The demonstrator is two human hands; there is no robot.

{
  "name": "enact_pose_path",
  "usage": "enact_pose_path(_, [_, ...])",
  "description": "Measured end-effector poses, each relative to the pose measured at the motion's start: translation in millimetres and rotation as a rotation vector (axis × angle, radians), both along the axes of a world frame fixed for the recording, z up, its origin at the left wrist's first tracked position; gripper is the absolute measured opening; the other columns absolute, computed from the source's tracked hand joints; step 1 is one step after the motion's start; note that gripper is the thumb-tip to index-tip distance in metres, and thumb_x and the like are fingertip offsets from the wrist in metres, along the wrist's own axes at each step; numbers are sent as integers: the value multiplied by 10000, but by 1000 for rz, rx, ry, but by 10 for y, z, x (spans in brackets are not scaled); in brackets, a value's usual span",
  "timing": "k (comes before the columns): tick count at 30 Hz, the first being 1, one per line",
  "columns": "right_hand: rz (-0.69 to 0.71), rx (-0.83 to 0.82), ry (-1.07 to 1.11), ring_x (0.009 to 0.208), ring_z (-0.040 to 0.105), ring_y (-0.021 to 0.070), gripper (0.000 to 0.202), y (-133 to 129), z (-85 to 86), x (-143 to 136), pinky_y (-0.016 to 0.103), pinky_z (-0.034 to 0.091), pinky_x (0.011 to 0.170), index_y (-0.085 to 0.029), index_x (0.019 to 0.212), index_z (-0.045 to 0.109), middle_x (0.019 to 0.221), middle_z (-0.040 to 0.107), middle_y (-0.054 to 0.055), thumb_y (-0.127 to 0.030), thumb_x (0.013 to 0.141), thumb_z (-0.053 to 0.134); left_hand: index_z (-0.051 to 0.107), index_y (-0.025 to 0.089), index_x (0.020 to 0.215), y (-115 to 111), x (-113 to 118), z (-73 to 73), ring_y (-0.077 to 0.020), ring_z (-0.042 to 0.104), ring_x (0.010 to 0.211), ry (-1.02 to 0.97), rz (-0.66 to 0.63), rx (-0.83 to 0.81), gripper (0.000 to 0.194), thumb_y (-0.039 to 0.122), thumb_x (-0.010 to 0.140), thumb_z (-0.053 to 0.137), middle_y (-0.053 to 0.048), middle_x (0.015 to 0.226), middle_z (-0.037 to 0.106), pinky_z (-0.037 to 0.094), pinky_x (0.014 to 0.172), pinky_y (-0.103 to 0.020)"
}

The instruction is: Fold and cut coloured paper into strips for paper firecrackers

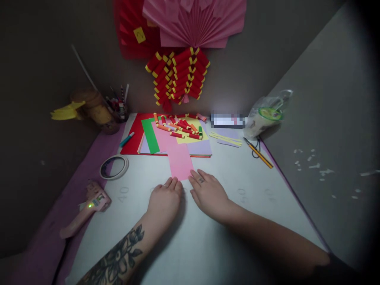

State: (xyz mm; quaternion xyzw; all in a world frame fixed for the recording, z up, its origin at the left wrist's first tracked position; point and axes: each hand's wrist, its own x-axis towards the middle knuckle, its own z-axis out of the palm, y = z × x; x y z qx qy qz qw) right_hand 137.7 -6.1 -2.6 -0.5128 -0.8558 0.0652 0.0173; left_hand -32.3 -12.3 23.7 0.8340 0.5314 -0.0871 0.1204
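Note:
A plain pink paper strip [180,161] lies lengthwise, its far end on a stack of coloured sheets and its near end on the white mat. At that near edge is my left hand [166,198], its fingers bent and pressed together on the paper's left corner; the thumb is hidden. My right hand [209,196], with a ring on one finger, rests at the right corner. Its fingers are stretched and apart, the fingertips touching the paper's edge. Just beyond, small red paper rolls [177,135] with yellow ends lie scattered on the sheets.
To the left are a tape roll [114,167], a pink glue gun [86,209] with a green light and a teal marker [127,139]. On the right lie yellow strips [225,138], a pencil [261,157] and a bagged cup [267,116]. Paper firecrackers [181,75] hang behind.

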Motion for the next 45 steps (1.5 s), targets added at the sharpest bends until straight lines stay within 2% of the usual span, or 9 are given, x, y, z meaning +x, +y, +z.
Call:
enact_pose_path(3, [-37, 5, -26, 1297, 393, 353, 405, 23, 27, 34, 498, 372, 990, -110, 1265, 570, 1413, 464, 129, -242, 894, 476, 606, 155, 1137, -18, 25, -16, -272, 531, 1165, -19, 26, 57, 330, 126, 892, 386, -140, 1270, 590, 441, 882, -411])
enact_pose_path(5, [-35, 7, -30, 1286, 410, 345, 411, 31, 25, 36, 490, 370, 995, -89, 1268, 565, 1395, 483, 141, -246, 898, 476, 590, 171, 1166, -32, 64, -51, -286, 544, 1084, -40, 48, 117, 306, 227, 901, 446, -132, 1173, 618, 416, 887, -432])
enact_pose_path(10, [-32, 11, -26, 1241, 468, 318, 410, 24, -3, 19, 448, 394, 987, -76, 1261, 568, 1355, 524, 152, -244, 896, 489, 472, 249, 1323, -39, 127, -126, -295, 509, 1013, -93, 36, 186, 542, 443, 831, 590, -107, 1085, 577, 383, 855, -437])
enact_pose_path(17, [-33, 13, -29, 1243, 462, 328, 430, 11, -7, 28, 450, 430, 951, -55, 1282, 546, 1355, 520, 163, -241, 901, 475, 597, 187, 1148, -15, -11, 35, -314, 560, 925, 51, 84, 84, 378, 437, 874, 524, -125, 933, 630, 381, 773, -436])
enact_pose_path(20, [-6, 48, 3, 1258, 446, 330, 418, 8, -48, 30, 464, 400, 991, -59, 1279, 550, 1360, 515, 161, -227, 905, 469, 591, 157, 1165, -14, -35, 69, -315, 580, 911, 79, 75, 41, 411, 435, 866, 540, -138, 930, 651, 396, 734, -417])
enact_pose_path(24, [111, 67, 75, 1282, 423, 307, 402, -8, -110, -1, 452, 378, 1024, -123, 1295, 548, 1378, 506, 124, -221, 916, 458, 579, 151, 1197, -17, -23, 82, -305, 592, 937, 71, 70, 19, 414, 386, 857, 569, -128, 951, 665, 414, 735, -397])
enact_pose_path(29, [166, 49, 99, 1300, 404, 301, 421, -46, -95, -71, 455, 380, 1023, -130, 1324, 521, 1386, 500, 117, -245, 926, 448, 567, 139, 1213, -9, 4, 102, -306, 612, 933, 80, 73, 10, 418, 362, 860, 569, -124, 946, 686, 439, 738, -399])
enact_pose_path(38, [11, 44, 13, 1239, 466, 312, 400, -31, -15, -10, 448, 435, 937, -125, 1258, 580, 1359, 532, 95, -281, 903, 484, 584, 101, 1172, -37, -18, 105, -296, 662, 814, 136, 71, -12, 432, 414, 882, 518, -162, 819, 701, 450, 681, -378])
enact_pose_path(45, [-21, 102, 13, 1216, 477, 325, 384, -15, -54, 12, 465, 394, 973, -67, 1207, 608, 1304, 573, 138, -266, 904, 483, 526, 46, 1230, -70, 35, 107, -300, 668, 825, 130, 123, -87, 478, 384, 895, 486, -197, 819, 698, 434, 704, -373])
